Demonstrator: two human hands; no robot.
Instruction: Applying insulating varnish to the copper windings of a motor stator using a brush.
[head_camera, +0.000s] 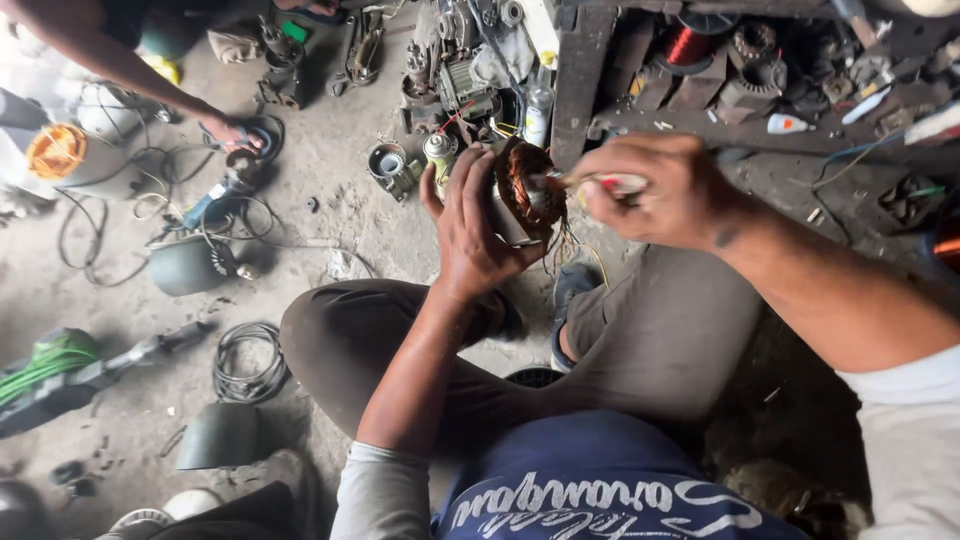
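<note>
Motor stator (527, 192) held between both hands.

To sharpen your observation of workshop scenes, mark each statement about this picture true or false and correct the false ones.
1. The left hand grips a motor stator with copper windings. True.
2. The right hand is empty. False: it holds a thin tool whose tip is at the windings.
3. A coil of black cable lies on the floor. True.
4. The person stands at a workbench. False: the knees are bent, with the stator held above them over the floor.
5. Another person's hand reaches to a tool on the floor at upper left. True.
6. The spool of red wire lies on the person's lap. False: it sits among parts at the top.
</note>
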